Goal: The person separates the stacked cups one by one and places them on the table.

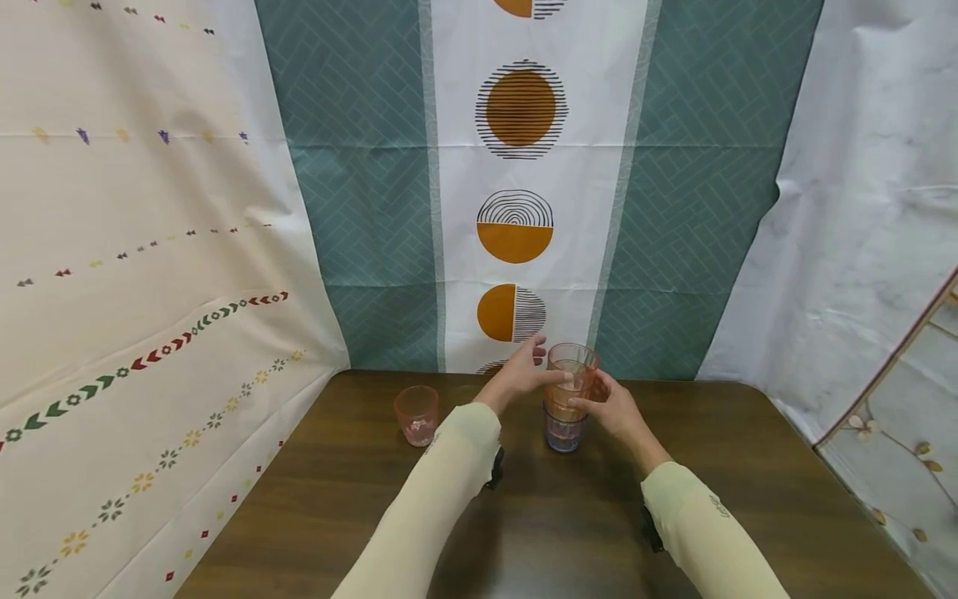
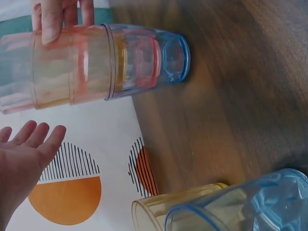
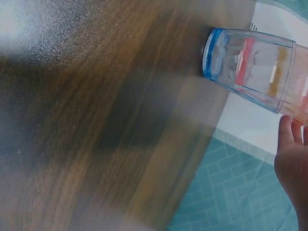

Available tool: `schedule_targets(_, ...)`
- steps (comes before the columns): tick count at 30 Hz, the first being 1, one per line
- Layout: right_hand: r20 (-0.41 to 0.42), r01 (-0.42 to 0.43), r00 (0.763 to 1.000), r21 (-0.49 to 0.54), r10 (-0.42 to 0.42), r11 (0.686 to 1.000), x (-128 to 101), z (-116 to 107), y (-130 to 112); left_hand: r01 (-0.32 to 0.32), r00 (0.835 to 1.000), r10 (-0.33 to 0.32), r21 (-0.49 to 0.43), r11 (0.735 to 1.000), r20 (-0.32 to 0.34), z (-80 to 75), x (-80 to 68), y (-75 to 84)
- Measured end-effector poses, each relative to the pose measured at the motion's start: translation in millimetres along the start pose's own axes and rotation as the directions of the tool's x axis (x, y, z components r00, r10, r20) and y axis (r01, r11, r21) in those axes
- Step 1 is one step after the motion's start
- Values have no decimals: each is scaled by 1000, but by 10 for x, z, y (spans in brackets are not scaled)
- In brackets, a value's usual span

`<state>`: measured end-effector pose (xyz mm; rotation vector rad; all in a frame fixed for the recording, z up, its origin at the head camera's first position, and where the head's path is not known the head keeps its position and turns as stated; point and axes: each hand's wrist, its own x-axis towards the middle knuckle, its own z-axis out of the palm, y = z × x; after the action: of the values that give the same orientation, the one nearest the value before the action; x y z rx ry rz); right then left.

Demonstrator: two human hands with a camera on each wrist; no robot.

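Note:
A stack of nested clear plastic cups stands upright on the table, blue at the bottom with pink and amber tints above. My right hand grips the stack around its middle, thumb in front and fingers behind, as the left wrist view also shows. On the stack's other side, my left hand has its fingers extended near the upper cups. In the left wrist view there is a gap between the left fingers and the stack.
A pink cup stands on the brown wooden table to the left. The left wrist view shows a blue cup and a yellow cup, mostly hidden by my left arm in the head view. A patterned cloth hangs behind the table.

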<state>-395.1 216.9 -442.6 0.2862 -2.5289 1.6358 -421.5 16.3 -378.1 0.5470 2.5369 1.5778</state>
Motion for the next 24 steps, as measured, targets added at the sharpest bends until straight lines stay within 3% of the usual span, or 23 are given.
schedule_targets(7,-14,1,1000,-23,-2,1000,4,19,73,-17,999,18,-43,999,29,115,51,-33)
schedule_targets(12,-1,-2,1000,-6,2,1000,-17,33,95,5,1000,-4,-35,999,21,176,59,-25)
schedule_targets(24,-3,-7,1000,2,7,1000,-3,33,124,10,1000,-10,17,1000,-10,136,61,-3)
